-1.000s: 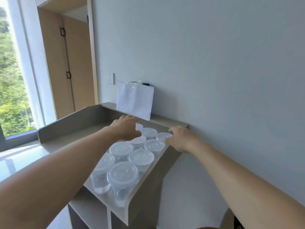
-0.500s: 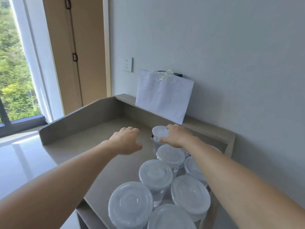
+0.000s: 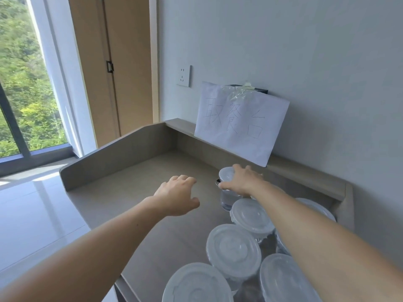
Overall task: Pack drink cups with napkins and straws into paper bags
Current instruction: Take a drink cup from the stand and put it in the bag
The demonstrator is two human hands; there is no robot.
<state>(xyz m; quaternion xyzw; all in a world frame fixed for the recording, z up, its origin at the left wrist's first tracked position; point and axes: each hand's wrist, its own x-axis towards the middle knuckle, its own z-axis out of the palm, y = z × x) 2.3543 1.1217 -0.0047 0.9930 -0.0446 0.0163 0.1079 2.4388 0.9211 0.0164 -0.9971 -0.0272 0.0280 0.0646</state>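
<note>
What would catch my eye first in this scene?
Probably the cluster of clear lidded cups at the near right end of the counter, with the right hand gripping the farthest cup from above. The left hand hovers open beside it, and a handwritten paper sign is taped to the wall behind.

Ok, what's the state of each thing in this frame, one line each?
Far cup: upright, lidded, gripped at the lid by the right hand.
Left hand: open, holding nothing.
Other cups: upright, lidded, clustered on the counter.
Paper sign: taped at its top edge.
Wall socket: nothing plugged in.
</note>
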